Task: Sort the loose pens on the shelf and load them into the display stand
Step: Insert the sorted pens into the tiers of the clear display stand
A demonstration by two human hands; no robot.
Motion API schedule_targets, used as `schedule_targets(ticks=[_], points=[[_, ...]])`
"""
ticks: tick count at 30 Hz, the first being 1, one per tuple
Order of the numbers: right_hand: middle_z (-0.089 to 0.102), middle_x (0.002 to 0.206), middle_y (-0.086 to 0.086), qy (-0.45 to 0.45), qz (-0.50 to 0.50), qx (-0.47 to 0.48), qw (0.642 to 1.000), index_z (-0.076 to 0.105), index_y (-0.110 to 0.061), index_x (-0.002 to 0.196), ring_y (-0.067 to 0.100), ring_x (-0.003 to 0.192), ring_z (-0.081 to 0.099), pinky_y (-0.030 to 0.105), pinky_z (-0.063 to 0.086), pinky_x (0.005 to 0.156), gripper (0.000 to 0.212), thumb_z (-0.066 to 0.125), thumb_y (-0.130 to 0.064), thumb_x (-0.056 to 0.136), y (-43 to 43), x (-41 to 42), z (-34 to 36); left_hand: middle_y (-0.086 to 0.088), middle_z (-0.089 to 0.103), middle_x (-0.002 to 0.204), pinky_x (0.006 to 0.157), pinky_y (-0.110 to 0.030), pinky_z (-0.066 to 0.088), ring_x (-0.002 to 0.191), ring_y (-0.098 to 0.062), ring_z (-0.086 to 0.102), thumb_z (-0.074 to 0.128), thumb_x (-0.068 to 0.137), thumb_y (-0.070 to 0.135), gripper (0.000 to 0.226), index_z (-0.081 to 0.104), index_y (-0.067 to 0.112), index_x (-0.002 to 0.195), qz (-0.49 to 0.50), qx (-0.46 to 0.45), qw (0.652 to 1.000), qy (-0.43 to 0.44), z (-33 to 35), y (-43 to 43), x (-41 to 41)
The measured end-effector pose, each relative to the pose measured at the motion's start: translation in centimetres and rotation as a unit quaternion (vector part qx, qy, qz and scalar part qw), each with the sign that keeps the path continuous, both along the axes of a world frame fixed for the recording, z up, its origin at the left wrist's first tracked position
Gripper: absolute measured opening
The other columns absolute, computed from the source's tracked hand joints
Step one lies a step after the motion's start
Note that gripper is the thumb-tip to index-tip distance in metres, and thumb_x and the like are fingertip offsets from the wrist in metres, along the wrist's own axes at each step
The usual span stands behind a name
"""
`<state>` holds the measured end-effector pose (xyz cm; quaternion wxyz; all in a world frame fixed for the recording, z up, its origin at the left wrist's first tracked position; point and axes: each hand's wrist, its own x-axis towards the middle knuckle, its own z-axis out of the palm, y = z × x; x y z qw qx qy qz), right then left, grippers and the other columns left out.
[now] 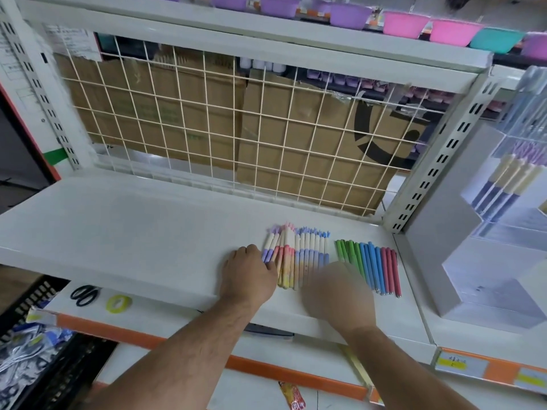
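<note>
Lying side by side on the white shelf are two batches of pens: the pastel pens, cream barrels with purple, pink and blue ends, and just to their right the plain pens, ordered green, blue, then red. The left hand sits knuckles up with its fingers curled against the leftmost pastel pens; whether it pinches one cannot be made out. The right hand is a blur over the near ends of both batches, so its grip cannot be told.

At the right end of the shelf stands the display stand, stepped, with clear compartments, some of the upper ones holding pens. A cream wire grid backs the shelf, with flattened cardboard behind it. On the shelf above sit plastic bowls in purple, pink and teal. The ledge below holds black scissors and a yellow tape roll, near each other. A black crate stands lower left.
</note>
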<state>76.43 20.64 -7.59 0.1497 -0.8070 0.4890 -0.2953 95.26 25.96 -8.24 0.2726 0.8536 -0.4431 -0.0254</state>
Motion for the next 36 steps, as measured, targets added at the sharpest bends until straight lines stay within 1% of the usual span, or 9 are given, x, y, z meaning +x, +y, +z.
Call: schedule_targets(ticks=[8, 14, 16, 20, 23, 25, 31, 34, 36], points=[[0.058, 0.085, -0.013, -0.003, 0.002, 0.003, 1.000, 0.064, -0.023, 0.089, 0.005, 0.075, 0.055, 0.022, 0.047, 0.063, 0.009, 0.064, -0.030, 0.093, 0.0, 0.0, 0.0, -0.001, 0.063, 0.096, 0.075, -0.031, 0.038, 0.091, -0.021, 0.056, 0.049, 0.092, 0.029, 0.015, 0.053, 0.015, 0.096, 0.007, 0.002, 1.000, -0.006, 0.3, 0.2, -0.3], [0.058, 0.084, -0.013, -0.007, 0.000, -0.002, 1.000, 0.063, -0.023, 0.088, 0.004, 0.073, 0.055, 0.020, 0.046, 0.062, 0.008, 0.064, -0.030, 0.093, 0.1, 0.0, 0.0, 0.000, 0.064, 0.091, 0.073, -0.030, 0.036, 0.080, -0.016, 0.047, 0.046, 0.096, 0.032, 0.018, 0.043, 0.020, 0.083, 0.011, 0.003, 1.000, -0.017, 0.4, 0.5, -0.4], [0.057, 0.084, -0.013, -0.010, -0.003, 0.000, 1.000, 0.063, -0.022, 0.088, 0.005, 0.073, 0.055, 0.022, 0.047, 0.062, 0.009, 0.065, -0.029, 0.093, 0.0, 0.0, -0.1, 0.000, 0.063, 0.092, 0.072, -0.029, 0.035, 0.079, -0.014, 0.042, 0.045, 0.097, 0.032, 0.017, 0.044, 0.020, 0.085, 0.008, 0.003, 1.000, -0.016, 0.4, 0.5, -0.4], [0.058, 0.084, -0.013, -0.011, -0.009, 0.005, 1.000, 0.064, -0.023, 0.089, 0.006, 0.073, 0.056, 0.024, 0.050, 0.062, 0.009, 0.064, -0.030, 0.094, -0.1, 0.1, -0.2, -0.001, 0.065, 0.090, 0.068, -0.032, 0.040, 0.079, -0.018, 0.055, 0.040, 0.101, 0.034, 0.021, 0.052, 0.016, 0.098, 0.012, -0.002, 1.000, -0.002, 0.8, 0.5, -0.3], [0.058, 0.083, -0.012, -0.011, -0.015, 0.006, 1.000, 0.063, -0.023, 0.088, 0.006, 0.073, 0.056, 0.022, 0.048, 0.061, 0.011, 0.063, -0.032, 0.094, -0.1, 0.1, 0.0, 0.007, 0.055, 0.069, 0.047, -0.026, 0.031, 0.057, -0.011, 0.050, 0.036, 0.104, 0.033, 0.017, 0.044, 0.019, 0.097, 0.009, -0.032, 0.998, 0.044, 1.2, 1.0, -0.6], [0.058, 0.083, -0.012, -0.008, -0.014, 0.004, 1.000, 0.062, -0.023, 0.088, 0.006, 0.072, 0.055, 0.021, 0.047, 0.061, 0.011, 0.061, -0.032, 0.094, 0.0, 0.0, 0.2, 0.007, 0.054, 0.064, 0.042, -0.025, 0.026, 0.052, -0.010, 0.049, 0.034, 0.105, 0.034, 0.014, 0.041, 0.023, 0.098, -0.008, -0.066, 0.995, 0.072, 1.4, 1.4, -0.9], [0.062, 0.087, -0.013, -0.039, -0.011, 0.063, 0.997, 0.064, -0.024, 0.093, 0.005, 0.077, 0.058, 0.026, 0.053, 0.070, 0.009, 0.060, -0.032, 0.095, -0.2, -0.1, 1.1, 0.003, 0.062, 0.069, 0.047, -0.034, 0.044, 0.059, -0.018, 0.060, 0.039, 0.105, 0.031, 0.011, 0.047, 0.024, 0.101, -0.058, -0.176, 0.962, 0.200, 2.5, 1.4, -2.1], [0.068, 0.087, -0.012, -0.126, -0.011, 0.116, 0.985, 0.071, -0.022, 0.096, 0.003, 0.080, 0.062, 0.025, 0.052, 0.073, 0.010, 0.062, -0.026, 0.092, -0.5, -0.3, 2.6, 0.006, 0.065, 0.080, 0.056, -0.029, 0.044, 0.068, -0.014, 0.061, 0.043, 0.104, 0.027, 0.008, 0.049, 0.029, 0.099, -0.093, -0.194, 0.946, 0.244, 3.4, 0.7, -4.5], [0.071, 0.089, -0.011, -0.193, 0.006, 0.160, 0.968, 0.074, -0.021, 0.097, 0.002, 0.082, 0.064, 0.022, 0.051, 0.076, 0.011, 0.065, -0.024, 0.091, -0.7, -0.8, 4.1, 0.006, 0.066, 0.084, 0.058, -0.019, 0.043, 0.069, -0.006, 0.059, 0.047, 0.103, 0.022, 0.013, 0.051, 0.032, 0.095, -0.116, -0.213, 0.933, 0.267, 3.5, 0.1, -6.5]])
